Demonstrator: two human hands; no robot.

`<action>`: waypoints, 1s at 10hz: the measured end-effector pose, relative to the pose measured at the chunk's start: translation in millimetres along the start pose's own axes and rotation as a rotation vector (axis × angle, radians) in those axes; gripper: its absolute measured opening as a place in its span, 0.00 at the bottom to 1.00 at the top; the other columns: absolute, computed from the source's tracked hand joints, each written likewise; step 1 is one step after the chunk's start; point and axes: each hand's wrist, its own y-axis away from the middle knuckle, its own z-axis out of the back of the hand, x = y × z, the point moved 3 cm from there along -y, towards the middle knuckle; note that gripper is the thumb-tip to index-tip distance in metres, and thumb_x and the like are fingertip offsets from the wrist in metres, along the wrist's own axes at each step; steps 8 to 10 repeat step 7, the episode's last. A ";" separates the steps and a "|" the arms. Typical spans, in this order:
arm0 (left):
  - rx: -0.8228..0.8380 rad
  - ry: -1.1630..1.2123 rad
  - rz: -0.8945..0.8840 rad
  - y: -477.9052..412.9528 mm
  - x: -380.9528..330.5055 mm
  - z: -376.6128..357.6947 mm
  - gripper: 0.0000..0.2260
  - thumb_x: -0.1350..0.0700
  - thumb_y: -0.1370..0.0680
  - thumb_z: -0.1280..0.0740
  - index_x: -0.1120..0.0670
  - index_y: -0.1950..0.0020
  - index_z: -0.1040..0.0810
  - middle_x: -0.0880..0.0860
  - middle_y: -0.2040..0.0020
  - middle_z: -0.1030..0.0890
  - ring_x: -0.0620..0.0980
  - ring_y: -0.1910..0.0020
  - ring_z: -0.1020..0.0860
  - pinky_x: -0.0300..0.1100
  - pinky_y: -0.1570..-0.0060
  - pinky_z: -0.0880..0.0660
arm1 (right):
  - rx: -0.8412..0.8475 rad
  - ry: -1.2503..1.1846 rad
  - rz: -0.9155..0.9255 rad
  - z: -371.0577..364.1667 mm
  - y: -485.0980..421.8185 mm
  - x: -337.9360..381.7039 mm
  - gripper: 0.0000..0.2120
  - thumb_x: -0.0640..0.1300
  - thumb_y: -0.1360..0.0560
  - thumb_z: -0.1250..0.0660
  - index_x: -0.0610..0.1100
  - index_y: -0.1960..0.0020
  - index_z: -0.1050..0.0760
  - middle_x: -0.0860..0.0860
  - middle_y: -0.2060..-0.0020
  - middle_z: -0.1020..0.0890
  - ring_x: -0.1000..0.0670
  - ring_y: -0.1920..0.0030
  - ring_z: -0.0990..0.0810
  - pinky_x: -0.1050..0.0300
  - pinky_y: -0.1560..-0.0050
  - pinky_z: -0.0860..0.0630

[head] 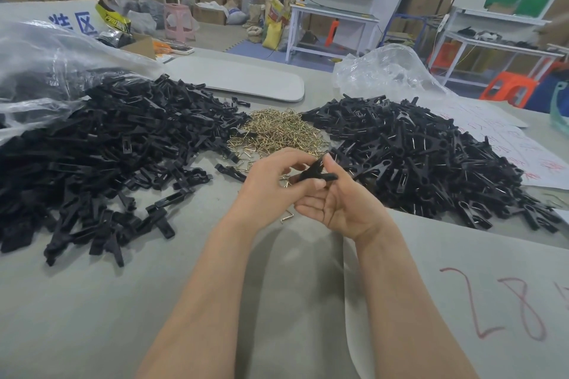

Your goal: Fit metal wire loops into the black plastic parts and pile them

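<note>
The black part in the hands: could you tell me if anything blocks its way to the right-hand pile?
Nothing visible does. The black part, pinched by the left hand and right hand, sits beside the right-hand pile.

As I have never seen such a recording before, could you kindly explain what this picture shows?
No machine here: a person works with bare hands, and the one picture comes from a camera worn on their head, looking down. The left hand and right hand together hold one black plastic part; whether a wire is in it is hidden. On the grey table lie a pile of bare black parts on the left, brass-coloured wire loops in the middle, and parts with wires fitted on the right.
</note>
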 end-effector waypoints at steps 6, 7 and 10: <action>-0.189 -0.093 0.230 -1.6 24.0 -8.0 0.24 0.52 0.24 0.31 0.49 0.29 0.32 0.45 0.36 0.32 0.40 0.46 0.27 0.38 0.44 0.30 | -0.667 -0.085 0.785 28.0 18.7 79.4 0.26 0.40 0.21 0.37 0.31 0.28 0.41 0.33 0.41 0.25 0.63 0.61 0.19 0.72 0.57 0.23; -0.319 -0.068 0.307 -2.0 28.9 -2.9 0.21 0.53 0.23 0.33 0.51 0.31 0.31 0.48 0.34 0.33 0.40 0.47 0.27 0.38 0.46 0.30 | -0.612 -0.355 0.667 29.4 6.5 72.9 0.43 0.42 0.24 0.32 0.49 0.23 0.60 0.42 0.44 0.24 0.49 0.49 0.19 0.53 0.44 0.21; -0.319 -0.068 0.307 -2.0 28.9 -2.9 0.21 0.53 0.23 0.33 0.51 0.31 0.31 0.48 0.34 0.33 0.40 0.47 0.27 0.38 0.46 0.30 | -0.612 -0.355 0.667 29.4 6.5 72.9 0.43 0.42 0.24 0.32 0.49 0.23 0.60 0.42 0.44 0.24 0.49 0.49 0.19 0.53 0.44 0.21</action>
